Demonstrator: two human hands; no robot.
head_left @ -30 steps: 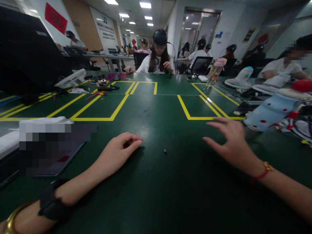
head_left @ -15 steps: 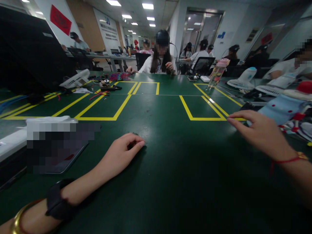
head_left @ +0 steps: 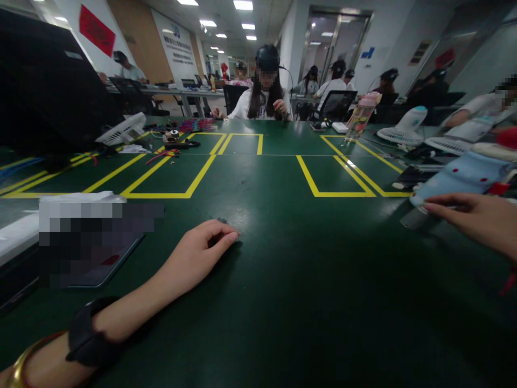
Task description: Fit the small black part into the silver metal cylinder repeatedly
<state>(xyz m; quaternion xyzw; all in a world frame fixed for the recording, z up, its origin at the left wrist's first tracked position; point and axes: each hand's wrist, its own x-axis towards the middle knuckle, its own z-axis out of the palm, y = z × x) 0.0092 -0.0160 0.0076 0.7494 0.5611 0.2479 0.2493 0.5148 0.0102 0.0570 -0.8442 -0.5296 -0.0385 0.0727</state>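
Note:
My left hand (head_left: pixel 205 245) rests on the green table (head_left: pixel 283 280), its fingers curled and the thumb against the index finger. A small dark patch shows behind its knuckles; what the fingers hold, if anything, is hidden. At the right, my right hand (head_left: pixel 472 218) has thumb and fingers closed on a short dark grey tube-like object (head_left: pixel 416 217), low over the table. Its exact kind is too blurred to tell. Just behind that hand lies a light blue item with red dots (head_left: pixel 452 175), partly covered by the fingers.
A dark tablet-like slab (head_left: pixel 109 269) and a white object (head_left: pixel 81 198) lie at the left. Yellow tape lines (head_left: pixel 250 134) mark the table. Farther off are a clear bottle with a pink lid (head_left: pixel 361 118), white fans (head_left: pixel 404 129) and wires (head_left: pixel 197 125). A person (head_left: pixel 266 97) sits opposite.
My right hand has moved right and a little toward me, and the grey tube-like object now shows at its fingertips. My left hand has stayed in place.

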